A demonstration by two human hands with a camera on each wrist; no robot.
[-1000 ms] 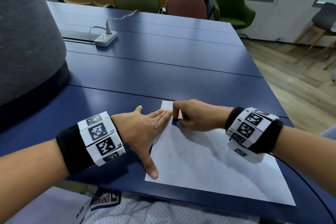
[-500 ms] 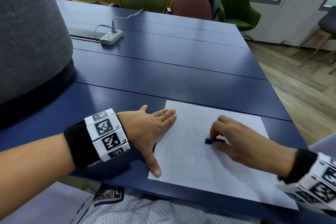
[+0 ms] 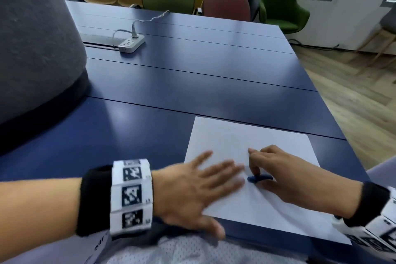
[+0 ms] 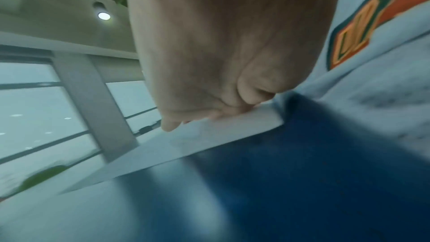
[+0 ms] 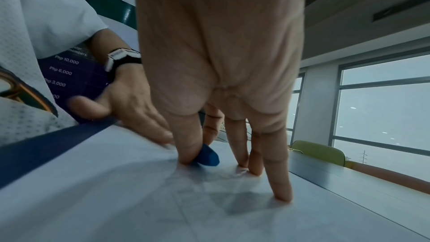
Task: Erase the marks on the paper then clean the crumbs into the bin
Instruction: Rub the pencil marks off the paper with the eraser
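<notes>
Paper [image 3: 252,178] lies at the near right corner of the blue counter [image 3: 192,83], its near edge running close along the counter's edge at our six o'clock. We go down from the counter, past the grey rounded mass [image 3: 32,38] at our ten o'clock and the power strip [image 3: 131,44] at twelve, to the sheet and what works on it.

Our left hand [image 3: 192,186] lies flat with fingers spread, pressing the sheet's left part, fingertips pointing toward three o'clock. Our right hand [image 3: 285,173] has a narrow grip: thumb and forefinger pinch the small blue eraser [image 3: 260,178], the other fingers propped on the sheet. The eraser's long axis runs nine to three, and it sits just beside the left fingertips, at their three o'clock.

Faint grey lines [image 5: 209,196] show on the sheet under the right hand, so we judge erasing unfinished. No bin shows in any view.
</notes>
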